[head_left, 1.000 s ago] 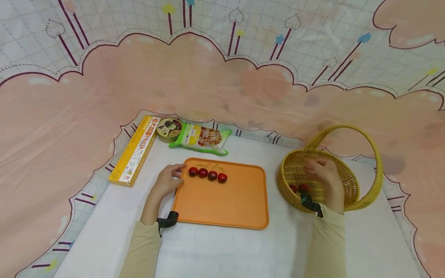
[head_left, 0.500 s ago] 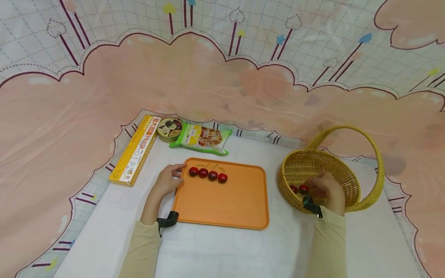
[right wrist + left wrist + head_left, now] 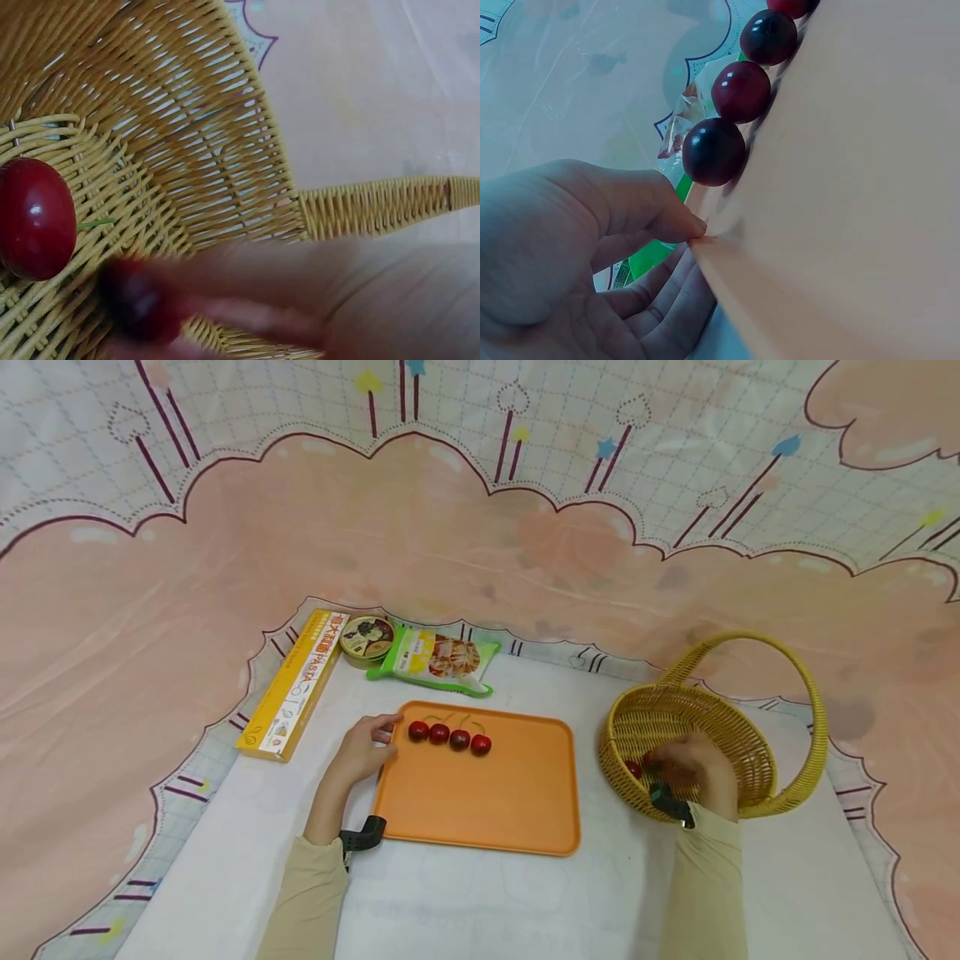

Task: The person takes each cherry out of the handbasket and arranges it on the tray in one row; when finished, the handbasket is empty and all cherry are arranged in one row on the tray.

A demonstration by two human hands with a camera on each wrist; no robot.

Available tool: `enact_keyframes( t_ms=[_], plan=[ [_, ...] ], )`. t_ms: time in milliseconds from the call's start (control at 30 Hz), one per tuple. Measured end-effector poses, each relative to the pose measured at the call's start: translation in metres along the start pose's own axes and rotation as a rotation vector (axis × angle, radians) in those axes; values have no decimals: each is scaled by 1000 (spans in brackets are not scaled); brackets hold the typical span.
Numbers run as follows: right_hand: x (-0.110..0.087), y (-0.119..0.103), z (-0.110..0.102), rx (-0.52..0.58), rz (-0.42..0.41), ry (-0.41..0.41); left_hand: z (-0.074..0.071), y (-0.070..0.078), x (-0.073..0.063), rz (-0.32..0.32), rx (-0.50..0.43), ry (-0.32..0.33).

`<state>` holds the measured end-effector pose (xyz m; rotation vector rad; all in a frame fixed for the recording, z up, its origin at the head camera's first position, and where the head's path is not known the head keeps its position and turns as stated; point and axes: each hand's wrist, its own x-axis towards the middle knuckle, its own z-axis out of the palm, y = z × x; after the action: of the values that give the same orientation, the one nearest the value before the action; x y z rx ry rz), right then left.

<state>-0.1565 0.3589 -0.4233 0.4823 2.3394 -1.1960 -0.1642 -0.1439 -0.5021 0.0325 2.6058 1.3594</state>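
Note:
My left hand (image 3: 363, 750) grips the left edge of an orange tray (image 3: 487, 802). In the left wrist view its thumb lies on the rim and the other fingers are below. Several dark red cherries with stems, one of them a cherry (image 3: 460, 740) near the middle, form a row along the tray's far left part. Inside a yellow wicker basket (image 3: 617, 775), my right hand (image 3: 693, 762) pinches a cherry (image 3: 142, 300), blurred in the right wrist view. Another cherry (image 3: 36, 217) with a green stem lies beside it on the basket's bottom.
The basket's tall arched handle (image 3: 813, 718) rises at the right. Behind the tray lie a green-and-white food packet (image 3: 442, 658) and a round tin (image 3: 366, 639). A yellow pasta box (image 3: 292, 689) is at the far left. A patterned cloth hangs behind the white table (image 3: 465, 902).
My right hand has come down and left within the basket, fingers closing on a cherry at the bottom. The left hand, the tray and its row of cherries have stayed put.

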Motion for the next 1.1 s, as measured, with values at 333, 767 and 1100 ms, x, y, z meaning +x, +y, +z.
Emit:
enact_keyframes(
  t_ms=[333,767,1100],
  plan=[
    [-3,-31,9,307,-154,100,2,2,1,3,-3,-3],
    [2,-88,116,165,-373,123,1,1,3,7,-7,0],
    [18,-80,190,95,-371,48,0,-1,-1,8,-9,1]
  ],
)
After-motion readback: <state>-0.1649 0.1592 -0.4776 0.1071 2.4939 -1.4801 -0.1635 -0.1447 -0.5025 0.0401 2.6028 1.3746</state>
